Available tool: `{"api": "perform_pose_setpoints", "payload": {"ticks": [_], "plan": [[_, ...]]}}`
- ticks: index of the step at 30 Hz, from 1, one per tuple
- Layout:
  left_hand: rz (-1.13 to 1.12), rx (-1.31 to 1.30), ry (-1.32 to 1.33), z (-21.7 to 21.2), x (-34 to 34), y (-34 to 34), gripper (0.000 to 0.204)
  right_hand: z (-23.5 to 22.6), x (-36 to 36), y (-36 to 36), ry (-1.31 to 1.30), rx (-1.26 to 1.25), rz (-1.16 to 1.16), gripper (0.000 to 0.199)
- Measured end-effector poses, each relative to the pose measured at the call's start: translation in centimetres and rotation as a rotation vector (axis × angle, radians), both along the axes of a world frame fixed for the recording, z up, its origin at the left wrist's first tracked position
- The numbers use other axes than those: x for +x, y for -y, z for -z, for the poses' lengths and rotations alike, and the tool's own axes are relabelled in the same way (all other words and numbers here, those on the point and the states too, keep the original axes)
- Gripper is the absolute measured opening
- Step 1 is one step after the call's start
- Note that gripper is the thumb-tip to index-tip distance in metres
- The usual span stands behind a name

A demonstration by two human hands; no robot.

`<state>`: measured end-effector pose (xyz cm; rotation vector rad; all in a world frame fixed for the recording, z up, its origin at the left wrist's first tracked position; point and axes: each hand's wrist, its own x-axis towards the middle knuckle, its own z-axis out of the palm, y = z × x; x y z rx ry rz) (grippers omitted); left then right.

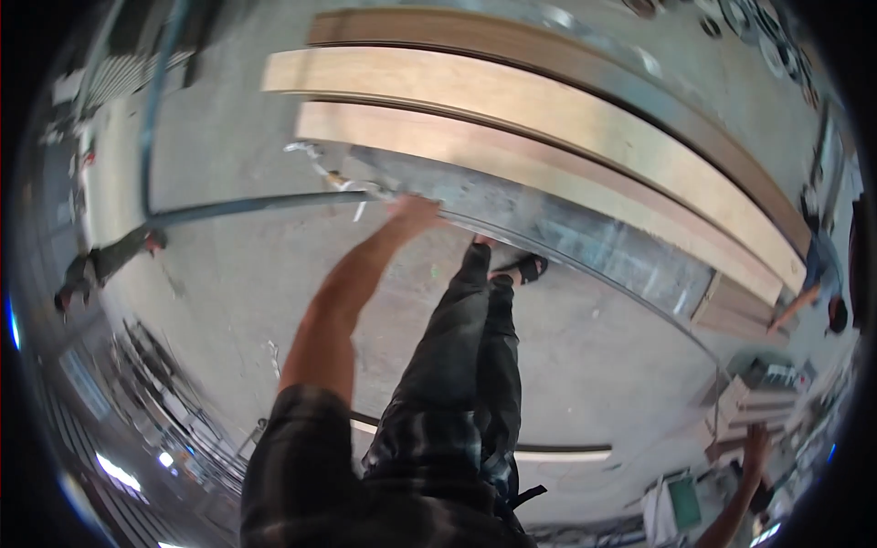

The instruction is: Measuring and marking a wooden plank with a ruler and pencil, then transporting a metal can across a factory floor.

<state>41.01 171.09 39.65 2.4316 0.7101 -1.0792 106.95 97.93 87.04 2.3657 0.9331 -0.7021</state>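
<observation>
My left hand [416,212] reaches forward with its fingers curled over the thin metal edge [557,256] along the near side of a grey worktable [603,239]. Three long boards lie side by side on the worktable: a pale near board [438,142], a pale middle board [512,91] and a brown far board [548,46]. Some whitish cord or strap [315,160] hangs by the corner beside my left hand. Far to the lower right, my right hand [756,446] is stretched out beside a stack of wooden pieces [742,406]. Motion blurs its fingers.
A co-worker [825,269] stands at the right with a hand at the boards' ends. Another person [105,265] is at the far left. A grey metal frame [247,208] extends left of the worktable. A narrow strip [562,452] lies behind my legs; a green bin [683,504] stands lower right.
</observation>
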Motion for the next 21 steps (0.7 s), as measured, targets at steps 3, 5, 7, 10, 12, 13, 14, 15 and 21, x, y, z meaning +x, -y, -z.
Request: {"api": "perform_pose_setpoints", "payload": {"ticks": [3,5,7,10,12,13,14,15,21], "plan": [[0.263,0.238,0.070,5.5,-9.0,-5.4,0.054,13.3,-0.8,-10.1,0.019,-0.325,-0.396,0.018],[-0.008,0.181,0.064,6.1,-15.4,-10.3,0.047,25.2,-4.8,-18.8,-0.145,-0.175,-0.191,0.016],[0.081,0.232,-0.177,7.1,-13.8,-10.8,0.056,32.0,-6.9,-23.5,-0.101,-0.242,-0.403,0.018],[-0.018,0.381,-0.152,10.8,-12.5,-8.7,0.082,42.8,-8.1,-26.2,0.053,-0.190,-0.463,0.047],[-0.162,0.348,-0.085,11.1,-12.2,-5.5,0.095,50.6,-13.8,-31.3,0.092,0.132,-0.219,0.062],[-0.309,0.257,-0.046,11.3,-13.0,-3.6,0.099,53.7,-17.1,-33.3,0.041,0.392,-0.148,0.059],[-0.409,0.134,-0.071,10.3,-18.3,-4.0,0.096,56.9,-23.1,-38.4,0.076,0.411,-0.236,0.058],[-0.562,-0.027,-0.008,9.1,-22.6,-1.8,0.099,58.4,-28.1,-42.6,-0.235,0.307,-0.025,0.057],[-1.452,-1.198,-0.560,-1.5,-13.7,19.0,0.074,56.5,-47.6,-33.3,-1.014,0.248,0.407,0.057]]}}
